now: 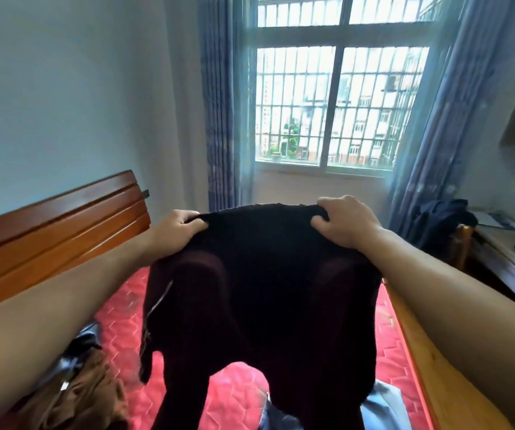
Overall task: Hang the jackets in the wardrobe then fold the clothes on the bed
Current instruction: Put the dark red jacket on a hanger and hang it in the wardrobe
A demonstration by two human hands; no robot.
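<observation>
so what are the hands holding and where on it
Both hands hold one dark zipped garment above the bed: the left hand and right hand each grip its top edge, one at each end.

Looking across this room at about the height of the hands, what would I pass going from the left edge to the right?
Wooden headboard → left hand → dark jacket, its top edge gripped by both hands → right hand → dark blue cloth → wooden desk.
</observation>
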